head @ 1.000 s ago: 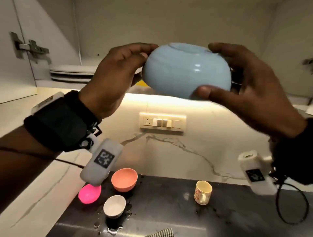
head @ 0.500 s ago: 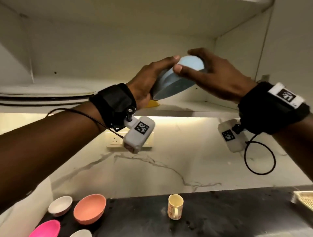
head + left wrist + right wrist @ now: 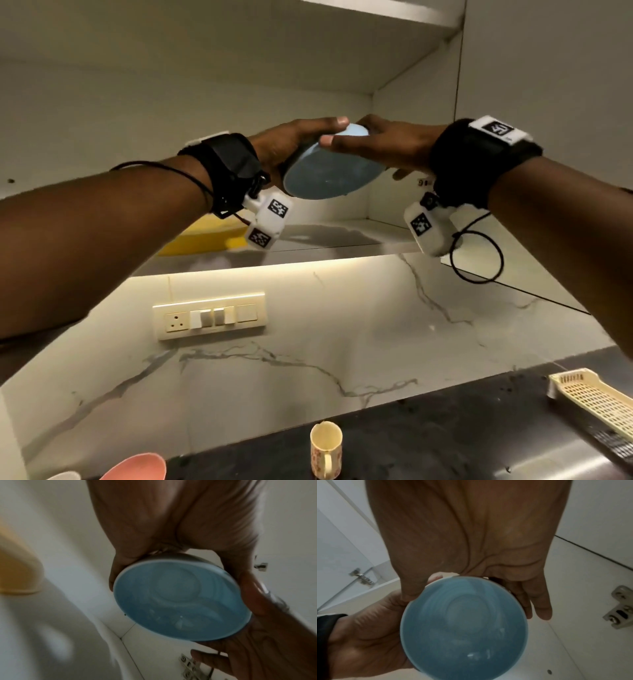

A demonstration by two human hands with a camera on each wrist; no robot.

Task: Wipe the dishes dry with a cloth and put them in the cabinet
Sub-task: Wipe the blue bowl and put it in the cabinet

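We grip the round light-blue ceramic bowl with both hands: left hand and right hand, fingers curled over its outside, mouth tilted down. The bowl is in the air above the pale cabinet shelf, near its right rear corner.

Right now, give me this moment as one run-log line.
stage: shelving | blue bowl: mouth down, held above cabinet shelf | left hand: grips bowl | right hand: grips bowl

this is looking like a home kitchen: a wall cabinet is hanging open above a lit, marble-veined backsplash carrying a switch panel, while a mug and pink bowl are standing on the near dark counter.
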